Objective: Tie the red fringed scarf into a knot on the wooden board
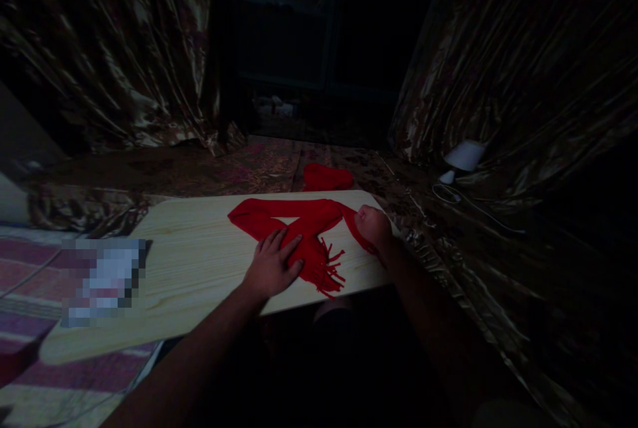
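A red fringed scarf (319, 215) lies folded and crossed over itself on a light wooden board (199, 262). My left hand (273, 265) rests flat on the scarf near one fringed end, its fingers spread. On the right, my right hand (373, 223) is closed in a fist around another stretch of the scarf, which runs from the crossing to the hand and hangs toward the board's right edge. The fringe (329, 272) spreads loosely between my two hands. Behind the board's far edge sits a red cloth bundle (326, 177); whether it joins the scarf is unclear.
A blurred-out flat item (102, 282) lies on the board's left part. A striped cloth (30, 262) is at the left. To the right stands a small white lamp (464, 155) with its cord (478, 212). Patterned curtains (124, 49) hang on both sides; the room is dim.
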`<state>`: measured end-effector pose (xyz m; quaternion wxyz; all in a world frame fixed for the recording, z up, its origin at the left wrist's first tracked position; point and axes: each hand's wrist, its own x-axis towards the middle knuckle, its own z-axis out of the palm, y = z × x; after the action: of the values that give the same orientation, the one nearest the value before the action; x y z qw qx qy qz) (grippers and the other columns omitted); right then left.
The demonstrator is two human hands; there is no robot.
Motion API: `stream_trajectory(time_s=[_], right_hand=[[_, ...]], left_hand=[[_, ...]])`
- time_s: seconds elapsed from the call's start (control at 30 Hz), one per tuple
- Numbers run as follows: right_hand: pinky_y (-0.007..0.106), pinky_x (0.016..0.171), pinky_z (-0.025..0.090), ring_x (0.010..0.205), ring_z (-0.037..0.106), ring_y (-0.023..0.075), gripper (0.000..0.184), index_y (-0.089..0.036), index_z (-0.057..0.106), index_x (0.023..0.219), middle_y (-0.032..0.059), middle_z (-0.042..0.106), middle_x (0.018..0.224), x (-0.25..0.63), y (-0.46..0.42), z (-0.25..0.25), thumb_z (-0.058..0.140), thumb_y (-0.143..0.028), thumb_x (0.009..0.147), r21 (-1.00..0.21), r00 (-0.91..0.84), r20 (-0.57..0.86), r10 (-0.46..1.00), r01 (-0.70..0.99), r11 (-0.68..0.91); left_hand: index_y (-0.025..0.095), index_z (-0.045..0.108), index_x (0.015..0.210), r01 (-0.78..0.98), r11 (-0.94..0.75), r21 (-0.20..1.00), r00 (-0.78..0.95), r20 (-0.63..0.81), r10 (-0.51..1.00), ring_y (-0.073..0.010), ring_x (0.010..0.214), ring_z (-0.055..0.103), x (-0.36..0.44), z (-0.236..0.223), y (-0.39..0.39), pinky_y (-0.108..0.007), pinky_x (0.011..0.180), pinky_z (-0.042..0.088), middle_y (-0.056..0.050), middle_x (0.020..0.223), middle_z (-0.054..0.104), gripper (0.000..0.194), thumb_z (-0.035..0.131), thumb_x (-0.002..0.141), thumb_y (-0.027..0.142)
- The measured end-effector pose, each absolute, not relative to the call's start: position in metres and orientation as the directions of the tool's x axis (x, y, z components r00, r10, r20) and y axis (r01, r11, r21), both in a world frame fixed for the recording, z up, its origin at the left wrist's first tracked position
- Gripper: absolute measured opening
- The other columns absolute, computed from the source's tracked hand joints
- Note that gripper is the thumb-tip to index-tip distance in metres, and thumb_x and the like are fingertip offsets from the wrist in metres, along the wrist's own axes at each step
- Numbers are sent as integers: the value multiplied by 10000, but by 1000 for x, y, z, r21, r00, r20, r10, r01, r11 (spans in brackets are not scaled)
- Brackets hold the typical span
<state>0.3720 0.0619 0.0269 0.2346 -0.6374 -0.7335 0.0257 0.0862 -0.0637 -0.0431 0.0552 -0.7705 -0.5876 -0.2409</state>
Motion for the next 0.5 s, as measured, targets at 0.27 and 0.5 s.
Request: stream_trajectory(time_s=[0.27, 0.5], right_hand=[[347, 990, 439, 1138, 596, 219, 307, -202, 698, 1033, 86, 702, 1154, 329, -6, 0, 674, -148, 732, -440, -641, 386, 664, 505, 742], [243, 654, 399, 687, 579, 136, 124, -180, 678, 703, -19, 651, 675, 351, -31, 21, 694, -285, 766, -527, -738, -76, 671, 601, 601]], left_hand=[[321, 477, 1494, 931, -295, 214, 185, 421, 888, -355, 1414, 384, 86, -43, -61, -550, 1125, 338, -117, 1546, 443, 600, 503, 929, 521], [300, 482, 1495, 935, -289, 206, 195, 383, 903, -357, 1405, 405, 84, -42, -59, -548, 1118, 350, -137, 1526, 467, 541, 418, 981, 457]])
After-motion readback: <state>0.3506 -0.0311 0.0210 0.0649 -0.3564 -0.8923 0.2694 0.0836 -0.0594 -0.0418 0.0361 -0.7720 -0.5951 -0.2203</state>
